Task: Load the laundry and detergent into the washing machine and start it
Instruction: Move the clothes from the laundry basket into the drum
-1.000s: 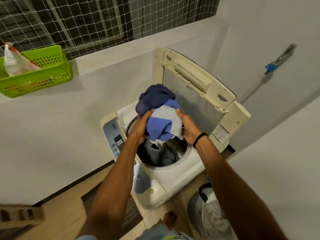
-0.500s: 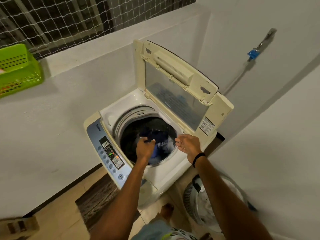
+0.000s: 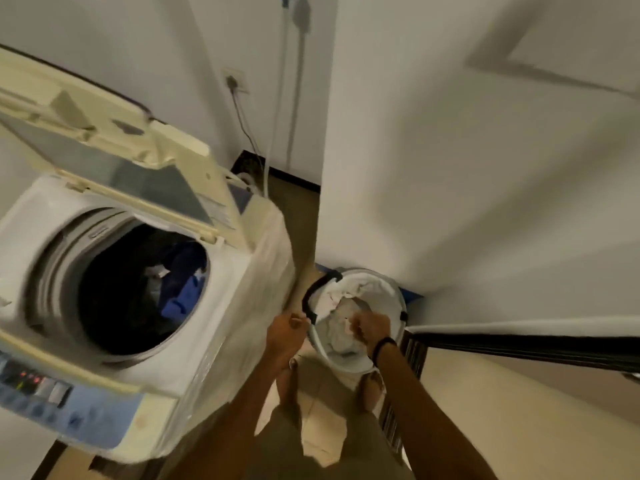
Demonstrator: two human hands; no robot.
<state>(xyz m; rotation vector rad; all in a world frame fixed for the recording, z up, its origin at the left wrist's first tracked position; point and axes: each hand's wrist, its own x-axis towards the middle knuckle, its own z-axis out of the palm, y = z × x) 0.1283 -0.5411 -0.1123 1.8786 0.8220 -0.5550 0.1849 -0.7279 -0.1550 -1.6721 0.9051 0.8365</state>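
White walls (image 3: 450, 168) box in a tiled corner, with a socket (image 3: 235, 81) and its cable (image 3: 244, 126) on the far side; the washing machine (image 3: 221, 306) stands at the left, its lid (image 3: 114, 161) raised and leaning back, its control panel (image 3: 38, 382) showing small red lights at the near edge. I judge the step in hand to be loading; the person bends to the basket (image 3: 394, 296) on the floor (image 3: 485, 393), just beside the machine's right flank, to fetch another armful.

The drum (image 3: 104, 289) is part filled; dark and blue clothes (image 3: 180, 299) lie heaped toward its right side, below the rim, with room above them. The basket holds pale clothes (image 3: 341, 299), crumpled and filling most of it.

The right hand (image 3: 372, 329), a black wristband (image 3: 382, 344) on its wrist, is down inside the basket, fingers curled into the pale clothes and clamped on a fold, as far as the blur allows. The left hand (image 3: 285, 332) sits at the basket's near-left rim, beside the black handle (image 3: 311, 292); its fingers look curled, but whether they hold rim or handle I cannot tell.

Next, I reckon, comes a firm gather, a lift clear of the rim and a swing leftward over the drum; loose ends could trail or snag on the handle. No detergent shows from where I stand; that and the start button wait.
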